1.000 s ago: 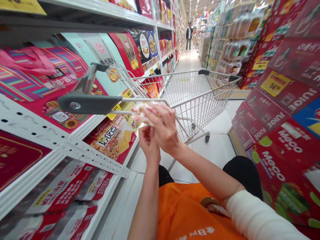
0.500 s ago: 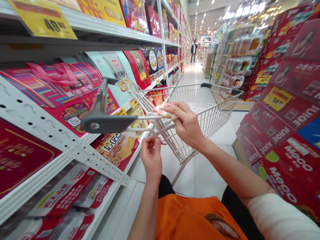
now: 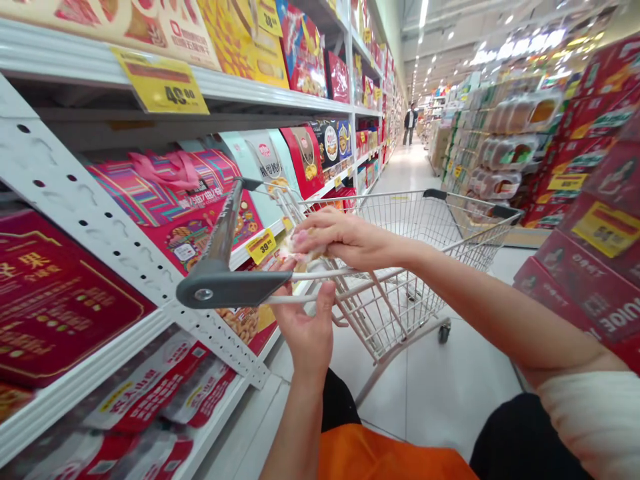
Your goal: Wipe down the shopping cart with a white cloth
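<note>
A crumpled white-and-pink cloth (image 3: 301,244) is pressed under the fingers of my right hand (image 3: 350,240), just above the side bar of a wire shopping cart (image 3: 395,293). My left hand (image 3: 306,327) is below the cart's grey handle bracket (image 3: 230,283). Its thumb stands up apart from the fingers, which reach up behind the bar toward the cloth and are partly hidden by it. Whether those fingertips touch the cloth, I cannot tell. The cart's handle bar (image 3: 227,220) slants up and away to the left.
White shelving (image 3: 135,293) with boxed and bagged snacks runs along the left, close to the cart handle. Stacked red drink cartons (image 3: 570,287) line the right. A person (image 3: 410,125) stands far down the aisle. One cart wheel (image 3: 444,332) shows on the tiled floor.
My right hand has moved left with the cloth, toward the handle bracket. My left hand has risen, opening its curled fingers behind the bar. The view has shifted, showing the cart lower and farther right.
</note>
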`<move>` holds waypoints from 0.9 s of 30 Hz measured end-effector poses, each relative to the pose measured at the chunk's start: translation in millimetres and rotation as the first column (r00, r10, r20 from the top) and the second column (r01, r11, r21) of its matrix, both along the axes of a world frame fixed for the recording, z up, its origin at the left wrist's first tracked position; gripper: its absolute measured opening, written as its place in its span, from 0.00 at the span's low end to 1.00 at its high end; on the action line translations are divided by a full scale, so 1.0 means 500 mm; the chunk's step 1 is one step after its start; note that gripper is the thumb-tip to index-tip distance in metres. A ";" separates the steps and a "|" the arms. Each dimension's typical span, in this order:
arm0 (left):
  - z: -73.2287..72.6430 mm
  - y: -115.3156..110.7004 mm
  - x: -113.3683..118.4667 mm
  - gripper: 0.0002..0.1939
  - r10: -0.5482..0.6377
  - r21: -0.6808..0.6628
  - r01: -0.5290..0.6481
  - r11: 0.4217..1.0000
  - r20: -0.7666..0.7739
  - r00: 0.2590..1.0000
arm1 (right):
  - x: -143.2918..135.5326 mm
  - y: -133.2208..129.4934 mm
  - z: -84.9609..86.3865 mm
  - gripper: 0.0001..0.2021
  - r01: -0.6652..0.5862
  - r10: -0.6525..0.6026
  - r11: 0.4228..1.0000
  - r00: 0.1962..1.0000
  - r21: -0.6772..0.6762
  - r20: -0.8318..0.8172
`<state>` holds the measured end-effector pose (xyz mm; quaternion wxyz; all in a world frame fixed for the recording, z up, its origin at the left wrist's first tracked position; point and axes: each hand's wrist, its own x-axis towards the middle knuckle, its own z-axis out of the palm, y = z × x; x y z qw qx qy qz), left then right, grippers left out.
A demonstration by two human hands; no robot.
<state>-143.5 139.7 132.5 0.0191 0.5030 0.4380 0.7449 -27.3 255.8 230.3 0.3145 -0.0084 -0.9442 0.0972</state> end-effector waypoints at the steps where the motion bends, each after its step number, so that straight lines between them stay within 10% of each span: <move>1: 0.003 0.000 -0.010 0.24 0.021 0.001 -0.021 1.000 -0.040 0.999 | -0.016 0.025 0.004 0.19 -0.026 0.024 0.999 0.998 0.026 0.066; 8: 0.033 -0.008 -0.026 0.14 0.111 -0.040 -0.123 0.992 -0.226 0.968 | -0.125 0.182 0.012 0.20 0.112 -0.119 0.991 0.986 0.069 0.116; 17: 0.026 -0.003 -0.041 0.14 0.102 -0.009 -0.108 0.994 -0.269 0.958 | -0.008 0.083 0.016 0.15 -0.129 0.124 0.989 0.989 0.068 0.076; 27: 0.018 0.005 -0.042 0.14 0.145 0.016 -0.146 0.989 -0.265 0.953 | -0.145 0.219 -0.014 0.21 0.188 -0.188 0.982 0.971 0.015 0.148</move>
